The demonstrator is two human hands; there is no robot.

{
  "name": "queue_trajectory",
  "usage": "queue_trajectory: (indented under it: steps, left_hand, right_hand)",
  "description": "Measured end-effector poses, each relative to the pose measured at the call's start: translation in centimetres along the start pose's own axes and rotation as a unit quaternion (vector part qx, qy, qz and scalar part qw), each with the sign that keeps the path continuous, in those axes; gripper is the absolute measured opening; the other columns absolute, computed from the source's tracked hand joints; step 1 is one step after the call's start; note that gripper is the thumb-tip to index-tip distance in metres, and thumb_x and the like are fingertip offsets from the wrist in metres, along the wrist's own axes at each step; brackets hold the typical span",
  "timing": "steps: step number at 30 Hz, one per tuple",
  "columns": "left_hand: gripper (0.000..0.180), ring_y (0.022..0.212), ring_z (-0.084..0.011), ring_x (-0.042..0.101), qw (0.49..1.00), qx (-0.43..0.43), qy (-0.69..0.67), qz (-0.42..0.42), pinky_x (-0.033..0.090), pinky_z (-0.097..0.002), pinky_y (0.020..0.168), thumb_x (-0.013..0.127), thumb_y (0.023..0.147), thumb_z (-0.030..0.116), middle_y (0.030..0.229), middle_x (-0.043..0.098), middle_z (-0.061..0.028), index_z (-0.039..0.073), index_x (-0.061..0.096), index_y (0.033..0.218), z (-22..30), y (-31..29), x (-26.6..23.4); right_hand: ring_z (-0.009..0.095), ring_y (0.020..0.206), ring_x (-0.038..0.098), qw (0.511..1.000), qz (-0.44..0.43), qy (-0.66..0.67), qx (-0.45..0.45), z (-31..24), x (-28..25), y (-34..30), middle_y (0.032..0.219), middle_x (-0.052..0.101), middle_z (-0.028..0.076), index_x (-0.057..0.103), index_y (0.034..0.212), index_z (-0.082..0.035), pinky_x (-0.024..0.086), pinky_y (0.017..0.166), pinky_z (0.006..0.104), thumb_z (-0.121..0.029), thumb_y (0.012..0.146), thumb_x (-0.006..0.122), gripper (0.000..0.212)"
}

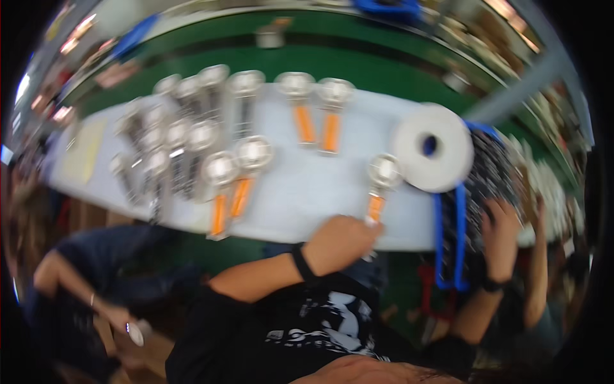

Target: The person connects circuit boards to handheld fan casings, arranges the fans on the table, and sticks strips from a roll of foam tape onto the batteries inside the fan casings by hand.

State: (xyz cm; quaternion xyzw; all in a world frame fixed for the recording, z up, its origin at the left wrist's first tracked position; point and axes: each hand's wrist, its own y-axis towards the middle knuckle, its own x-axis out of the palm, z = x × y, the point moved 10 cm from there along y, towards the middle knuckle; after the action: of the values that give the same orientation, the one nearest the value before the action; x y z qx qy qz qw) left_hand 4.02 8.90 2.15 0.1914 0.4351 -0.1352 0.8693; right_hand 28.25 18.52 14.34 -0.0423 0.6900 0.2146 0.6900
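Observation:
My left hand (342, 243) is at the table's near edge, its fingers closed round the lower end of an orange-handled tool with a round silver head (385, 171). The tool lies with its head pointing away from me; its exact kind is too blurred to tell. To the right, my right hand (501, 233) is over a blue-rimmed crate (459, 237) of small dark pieces (489, 169). Its thumb and fingers look apart, with nothing visible between them. A large white roll (414, 157) with a dark centre hole lies between the two hands' areas, beside the crate.
More orange-handled tools (330, 131) lie on the pale table (307, 192). Several similar dark-handled ones (245, 105) cluster at the left, near a yellowish sheet (85, 150). At lower left another person's hand (118, 317) holds a white round thing. Another person's arm (538, 269) is at right.

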Motion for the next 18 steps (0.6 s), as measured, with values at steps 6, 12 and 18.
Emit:
queue_trajectory:
  steps: [6,12,18]
  left_hand:
    - [0.02,0.06,-0.0314,0.065,0.998,-0.044,0.041,-0.016,0.05,-0.0439,0.053,0.066,0.088,0.023,0.061,0.06,-0.0095,0.01,0.059,0.101,-1.2,-2.3,-1.2]
    - [0.025,0.057,-0.0318,0.064,0.99,-0.007,-0.14,0.012,0.05,-0.0395,0.053,0.063,0.096,0.026,0.061,0.063,-0.0109,0.009,0.063,0.115,-0.5,-2.8,-5.5]
    - [0.033,0.08,-0.0114,0.062,0.758,-0.218,-0.615,0.019,0.052,-0.0289,0.073,0.05,0.107,0.025,0.092,0.068,-0.004,0.001,0.062,0.125,-4.6,-4.6,-3.4]
  right_hand:
    - [0.035,0.091,0.06,0.984,0.166,-0.064,-0.029,0.2,-3.3,-2.2,0.104,0.063,0.021,0.069,0.107,0.001,0.048,0.083,0.0445,-0.004,0.087,0.065,0.021]
    - [0.031,0.073,0.06,0.873,0.304,0.243,-0.292,-11.9,-8.4,-8.2,0.086,0.062,0.021,0.072,0.102,0.005,0.047,0.062,0.0413,-0.001,0.079,0.067,0.024]
    - [0.026,0.074,0.067,0.851,0.136,0.359,-0.36,-23.6,0.0,-4.9,0.09,0.067,0.01,0.074,0.098,-0.005,0.052,0.058,0.0358,-0.007,0.068,0.078,0.03]
